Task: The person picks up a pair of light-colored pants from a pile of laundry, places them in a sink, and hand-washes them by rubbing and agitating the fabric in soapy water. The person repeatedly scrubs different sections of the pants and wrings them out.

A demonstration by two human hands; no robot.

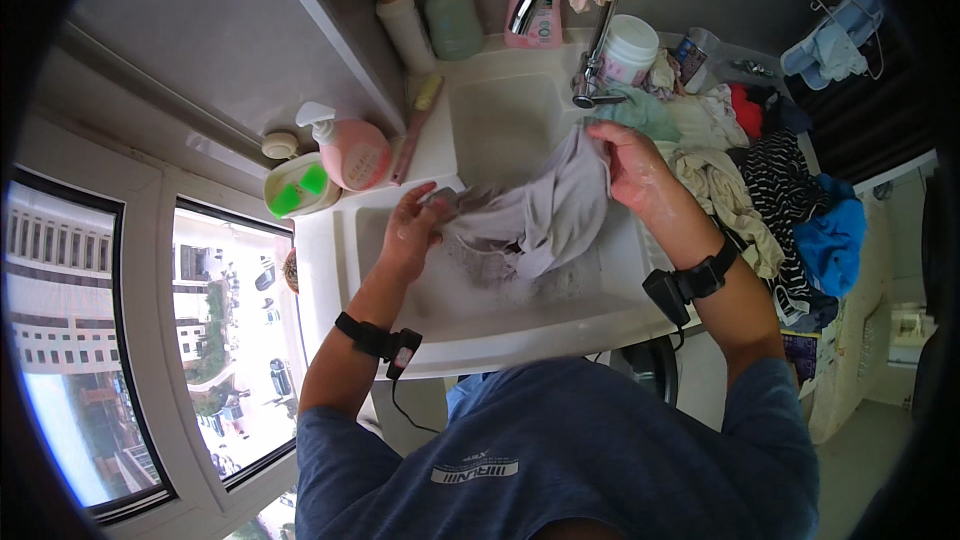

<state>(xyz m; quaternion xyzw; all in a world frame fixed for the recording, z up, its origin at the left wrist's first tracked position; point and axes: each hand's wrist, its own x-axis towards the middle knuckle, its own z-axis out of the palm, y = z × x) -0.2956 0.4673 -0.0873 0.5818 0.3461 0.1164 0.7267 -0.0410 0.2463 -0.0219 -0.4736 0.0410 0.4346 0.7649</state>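
Note:
A wet light grey garment (559, 214) is stretched between my two hands above the larger basin of a white sink (480, 345). My left hand (412, 229) grips its bunched left end near the basin's left side. My right hand (628, 163) pinches its upper right edge and is raised higher, near the faucet side. The cloth sags in the middle, its lower part close to cloudy, sudsy water (480, 292). Whether it touches the water, I cannot tell. Wet suds show on my right wrist.
A chrome faucet (600, 37) with a pink cloth rises behind the smaller basin (502, 124). A brush (417, 127), pink pump bottle (358, 154) and soap dish (300, 211) stand left. Piled clothes (780, 195) cover the right counter. Windows (232, 345) are at far left.

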